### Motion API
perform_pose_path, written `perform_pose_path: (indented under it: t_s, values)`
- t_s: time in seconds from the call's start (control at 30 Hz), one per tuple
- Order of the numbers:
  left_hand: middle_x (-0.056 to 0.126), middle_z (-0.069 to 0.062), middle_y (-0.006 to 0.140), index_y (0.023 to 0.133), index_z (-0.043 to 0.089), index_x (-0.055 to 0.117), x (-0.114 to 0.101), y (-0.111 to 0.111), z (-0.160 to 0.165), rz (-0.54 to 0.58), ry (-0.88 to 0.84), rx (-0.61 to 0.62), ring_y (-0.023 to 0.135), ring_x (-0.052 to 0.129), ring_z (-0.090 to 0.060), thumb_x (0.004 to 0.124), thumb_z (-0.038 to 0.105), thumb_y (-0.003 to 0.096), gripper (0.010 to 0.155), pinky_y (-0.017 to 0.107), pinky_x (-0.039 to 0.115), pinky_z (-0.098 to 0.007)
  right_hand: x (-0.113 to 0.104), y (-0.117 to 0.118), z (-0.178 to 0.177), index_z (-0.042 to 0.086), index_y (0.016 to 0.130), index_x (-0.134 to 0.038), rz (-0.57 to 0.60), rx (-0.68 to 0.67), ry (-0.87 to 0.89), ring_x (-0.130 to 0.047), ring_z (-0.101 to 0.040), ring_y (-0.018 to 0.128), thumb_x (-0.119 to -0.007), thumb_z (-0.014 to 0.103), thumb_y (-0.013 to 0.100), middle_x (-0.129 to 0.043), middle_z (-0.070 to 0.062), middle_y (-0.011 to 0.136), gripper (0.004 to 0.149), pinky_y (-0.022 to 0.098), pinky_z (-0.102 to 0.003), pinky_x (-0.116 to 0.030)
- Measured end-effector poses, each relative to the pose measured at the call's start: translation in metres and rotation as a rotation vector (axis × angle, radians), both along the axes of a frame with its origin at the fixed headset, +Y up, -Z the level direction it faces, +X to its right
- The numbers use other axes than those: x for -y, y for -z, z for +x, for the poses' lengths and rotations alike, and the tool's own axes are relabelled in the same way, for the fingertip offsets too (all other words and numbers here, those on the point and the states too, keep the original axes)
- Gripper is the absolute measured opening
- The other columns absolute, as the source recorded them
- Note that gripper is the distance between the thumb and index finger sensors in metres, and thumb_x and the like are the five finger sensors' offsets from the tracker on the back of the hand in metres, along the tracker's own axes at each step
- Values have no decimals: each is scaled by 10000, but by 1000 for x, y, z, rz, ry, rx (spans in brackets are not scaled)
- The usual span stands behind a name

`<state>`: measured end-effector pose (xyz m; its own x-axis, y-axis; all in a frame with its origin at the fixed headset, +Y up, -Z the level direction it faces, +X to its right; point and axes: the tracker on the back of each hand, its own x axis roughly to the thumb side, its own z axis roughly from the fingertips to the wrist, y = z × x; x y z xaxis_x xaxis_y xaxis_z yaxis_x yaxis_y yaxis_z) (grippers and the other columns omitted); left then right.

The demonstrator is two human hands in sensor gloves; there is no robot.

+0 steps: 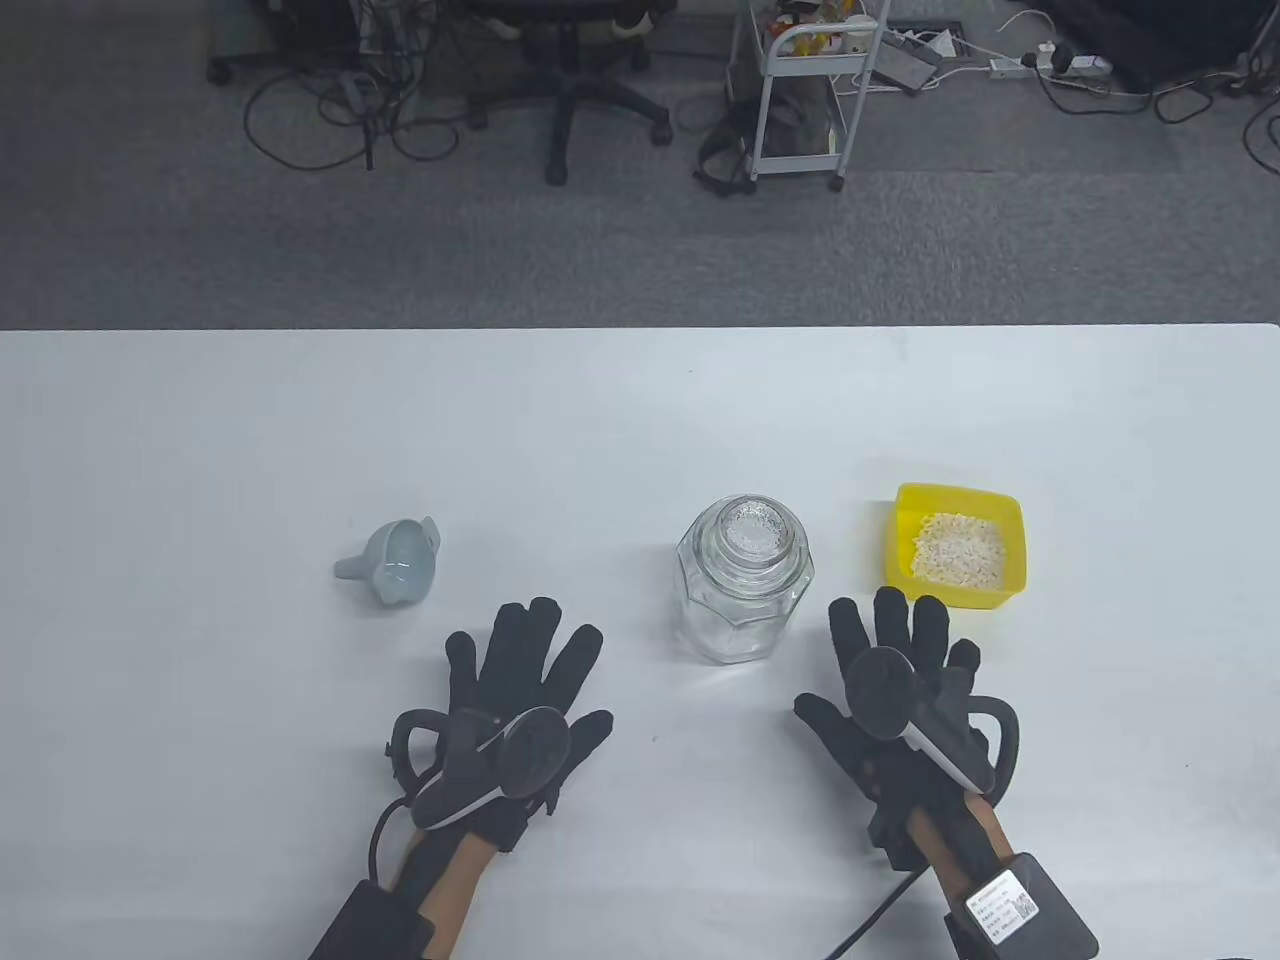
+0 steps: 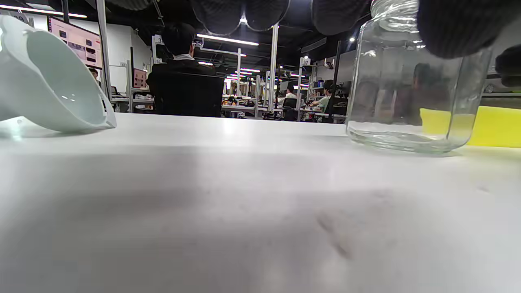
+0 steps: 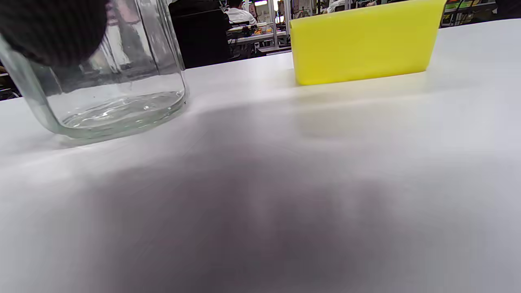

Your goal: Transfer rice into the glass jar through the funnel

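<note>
An empty glass jar (image 1: 743, 590) stands upright at the table's middle; it also shows in the left wrist view (image 2: 411, 81) and the right wrist view (image 3: 110, 81). A pale blue funnel (image 1: 392, 562) lies on its side to the jar's left, seen too in the left wrist view (image 2: 49, 81). A yellow tray (image 1: 957, 499) holding rice (image 1: 958, 549) sits right of the jar, seen in the right wrist view (image 3: 362, 44). My left hand (image 1: 530, 660) lies flat, fingers spread, left of the jar. My right hand (image 1: 895, 640) lies flat, fingers spread, right of it. Both hold nothing.
The white table (image 1: 200, 450) ends at a far edge, with grey floor, an office chair (image 1: 570, 90) and a white cart (image 1: 810, 90) beyond it.
</note>
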<state>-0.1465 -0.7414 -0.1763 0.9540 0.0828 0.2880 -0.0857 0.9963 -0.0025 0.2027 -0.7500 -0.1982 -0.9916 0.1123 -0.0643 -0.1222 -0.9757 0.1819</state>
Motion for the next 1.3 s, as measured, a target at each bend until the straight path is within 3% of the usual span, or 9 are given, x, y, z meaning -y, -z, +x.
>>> perform_pose_path:
  t_s: [0.43,1.3]
  values:
    - [322,-67,1315,1165,461,400,-3,1,-7,-21,-85,-13,1210,389,-402,704,762,508,784,767,379,-738,0,1,4,444,1001,-146,-13,21,24,-78,-418,1062,-676,733,346,-92,-49,1162,891,709,-718,-256]
    - [321,-68,1314,1165,458,402,-2,4,-16,-26,-93,-48,1209,387,-402,698,754,517,772,765,375,-742,-4,3,7,442,1002,-152,-13,31,46,-84,-423,1064,-681,725,349,-98,-57,1163,887,708,-719,-255]
